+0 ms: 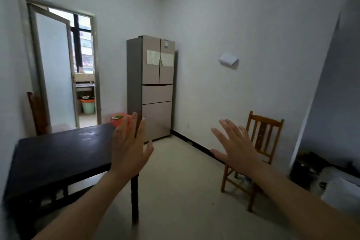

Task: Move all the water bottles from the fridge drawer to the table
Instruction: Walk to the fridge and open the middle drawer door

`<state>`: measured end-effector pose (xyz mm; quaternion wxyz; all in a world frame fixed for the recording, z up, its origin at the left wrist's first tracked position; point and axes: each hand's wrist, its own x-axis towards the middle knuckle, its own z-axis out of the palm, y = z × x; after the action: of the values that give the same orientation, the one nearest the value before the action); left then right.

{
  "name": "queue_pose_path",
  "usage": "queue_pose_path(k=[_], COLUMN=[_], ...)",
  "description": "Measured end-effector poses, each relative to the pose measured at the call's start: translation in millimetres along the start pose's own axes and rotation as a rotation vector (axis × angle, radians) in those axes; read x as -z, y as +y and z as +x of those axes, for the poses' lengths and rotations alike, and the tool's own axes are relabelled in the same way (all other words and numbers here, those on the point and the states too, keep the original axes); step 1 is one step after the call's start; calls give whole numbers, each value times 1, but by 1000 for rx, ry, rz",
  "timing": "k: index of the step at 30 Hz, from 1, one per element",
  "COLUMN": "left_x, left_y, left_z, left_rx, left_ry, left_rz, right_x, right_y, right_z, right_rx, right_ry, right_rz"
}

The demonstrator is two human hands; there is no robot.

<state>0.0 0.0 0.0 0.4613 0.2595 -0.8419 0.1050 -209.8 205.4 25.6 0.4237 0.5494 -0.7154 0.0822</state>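
Observation:
A tall beige fridge [155, 76] stands in the far corner, its two upper doors and two lower drawers [157, 119] all closed. No water bottle is visible. A dark wooden table [58, 154] stands at the left, its top bare. My left hand [130, 148] is raised in front of me with straight fingers, over the table's right edge in the view. My right hand [235, 146] is raised too, fingers spread, in front of the chair. Both hands hold nothing and are far from the fridge.
A wooden chair [259, 142] stands by the right wall. An orange stool [121, 119] sits between table and fridge. An open doorway [81, 72] at the left leads to a kitchen. Dark items lie on a surface at the right [315, 169]. Bare floor runs towards the fridge.

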Motion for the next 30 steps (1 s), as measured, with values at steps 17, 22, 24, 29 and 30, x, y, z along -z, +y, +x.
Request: queue_pose_path(k=[17, 22, 24, 29, 30], left_x=[-179, -237, -260, -330, -347], left_y=[41, 46, 51, 57, 58], left_z=[118, 134, 145, 189, 202], left_rx=[-106, -98, -115, -129, -127], left_ry=[-10, -74, -41, 1, -7], left_rz=[13, -13, -18, -38, -51], right_x=[-143, -194, -215, -272, -284], right_y=[162, 197, 209, 249, 262], right_z=[37, 40, 48, 78, 89], right_rx=[-77, -113, -115, -57, -48], right_ry=[42, 4, -2, -41, -50], right_rz=[6, -1, -1, -74, -86])
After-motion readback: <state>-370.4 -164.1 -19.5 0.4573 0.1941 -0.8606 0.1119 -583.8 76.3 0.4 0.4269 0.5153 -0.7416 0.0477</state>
